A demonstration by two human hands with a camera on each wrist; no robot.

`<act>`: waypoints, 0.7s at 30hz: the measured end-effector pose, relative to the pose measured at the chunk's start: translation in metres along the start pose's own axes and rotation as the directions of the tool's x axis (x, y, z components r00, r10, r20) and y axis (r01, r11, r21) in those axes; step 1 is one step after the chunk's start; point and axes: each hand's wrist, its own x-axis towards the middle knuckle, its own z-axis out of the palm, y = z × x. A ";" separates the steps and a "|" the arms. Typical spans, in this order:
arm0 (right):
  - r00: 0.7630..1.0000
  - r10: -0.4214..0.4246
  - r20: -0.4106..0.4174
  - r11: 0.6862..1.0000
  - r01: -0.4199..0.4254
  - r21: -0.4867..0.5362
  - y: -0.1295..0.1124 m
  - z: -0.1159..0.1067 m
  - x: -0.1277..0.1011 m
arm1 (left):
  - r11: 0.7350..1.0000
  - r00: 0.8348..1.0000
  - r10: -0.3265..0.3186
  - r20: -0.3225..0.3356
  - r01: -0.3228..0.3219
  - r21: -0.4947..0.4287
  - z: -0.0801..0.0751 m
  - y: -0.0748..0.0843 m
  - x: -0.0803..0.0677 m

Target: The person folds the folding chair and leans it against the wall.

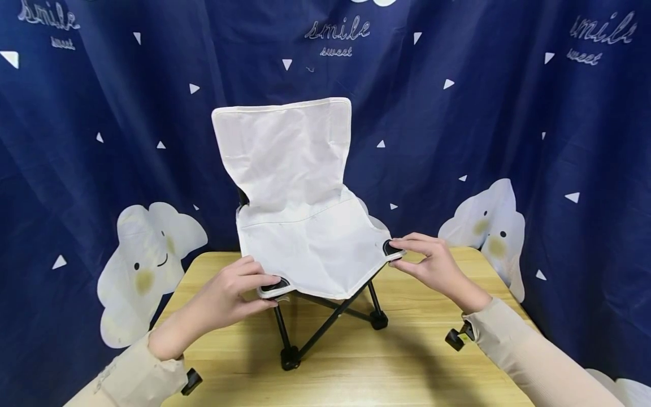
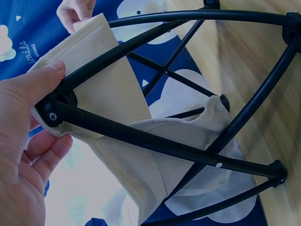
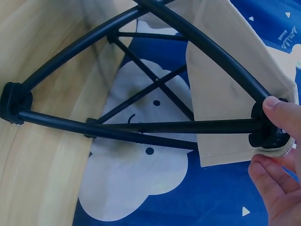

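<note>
Dark blue curtain printed with white clouds, small triangles and the words "smile sweet" hangs behind a pale wooden counter. At the middle of that counter stands a small folding chair, its cream fabric seat and backrest stretched over a black crossed frame whose feet rest on the wood.

Each of the hands works at one front corner of the seat. The left hand pinches the near-left corner, thumb on top and fingers curled beneath; the left wrist view shows the thumb pressed against the cloth pocket where the black pole end sits. The right hand clamps the right corner the same way, fingertips over the black corner cap and the rest of the hand under the fabric edge; the right wrist view shows a fingertip on the round pole end inside the pocket. Holding both corners at once probably keeps the cloth taut and seated on the pole tips, while the frame stays spread and steady on its feet. The hands are well apart, the whole seat between them.

Cream sleeves cover both forearms, and a small black camera mount shows at each wrist. Printed cloud faces flank the counter on the left and right.
</note>
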 end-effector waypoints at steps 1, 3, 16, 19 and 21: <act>1.000 0.000 0.001 1.000 0.000 0.001 0.000 0.000 0.001 | 1.000 1.000 0.001 0.001 -0.001 -0.002 0.000 0.000 0.001; 1.000 0.001 0.001 1.000 -0.001 0.001 -0.001 0.000 0.002 | 1.000 1.000 0.003 0.002 -0.003 -0.005 0.000 -0.001 0.002; 1.000 0.022 0.004 1.000 -0.022 0.005 -0.004 -0.002 0.005 | 1.000 1.000 0.001 0.000 -0.001 -0.005 0.003 -0.006 0.010; 1.000 0.020 -0.002 1.000 -0.020 0.004 -0.005 -0.003 0.007 | 1.000 1.000 0.020 -0.017 -0.020 0.002 0.003 -0.006 0.013; 1.000 0.019 -0.003 1.000 -0.018 0.004 -0.006 -0.003 0.008 | 1.000 1.000 0.019 -0.019 -0.019 0.002 0.002 -0.005 0.015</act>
